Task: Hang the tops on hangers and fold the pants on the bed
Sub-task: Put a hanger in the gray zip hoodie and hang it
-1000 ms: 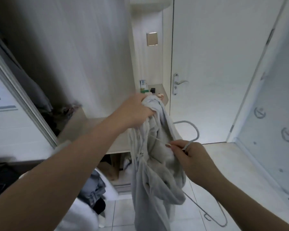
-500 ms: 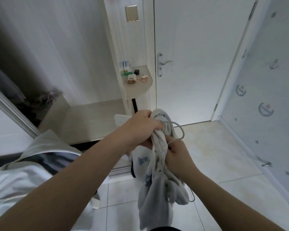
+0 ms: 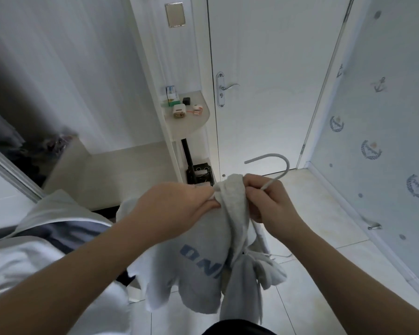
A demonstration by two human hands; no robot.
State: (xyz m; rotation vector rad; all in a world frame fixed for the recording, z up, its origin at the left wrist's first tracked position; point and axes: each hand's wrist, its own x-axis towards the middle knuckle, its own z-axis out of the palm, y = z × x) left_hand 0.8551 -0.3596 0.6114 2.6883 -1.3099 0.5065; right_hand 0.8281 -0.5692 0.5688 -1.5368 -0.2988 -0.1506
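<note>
A light grey top (image 3: 203, 257) with blue letters hangs in front of me, bunched at its upper end. My left hand (image 3: 177, 209) pinches the fabric near the collar. My right hand (image 3: 269, 201) grips the neck of a grey wire hanger (image 3: 279, 163) together with the fabric. The hanger's hook sticks up above my right hand. Most of the hanger's body is hidden inside the top; a short length of wire shows below my right wrist.
A white door (image 3: 264, 81) stands straight ahead, with a small rounded shelf (image 3: 191, 122) of little items to its left. A low wooden ledge (image 3: 121, 175) lies at left. White and grey clothes (image 3: 41, 243) are piled at lower left. Tiled floor (image 3: 324, 238) spreads to the right.
The top has spread out from a tight bundle, so its blue letters show. The hanger's hook has risen clear above my right hand. My view has tilted slightly.
</note>
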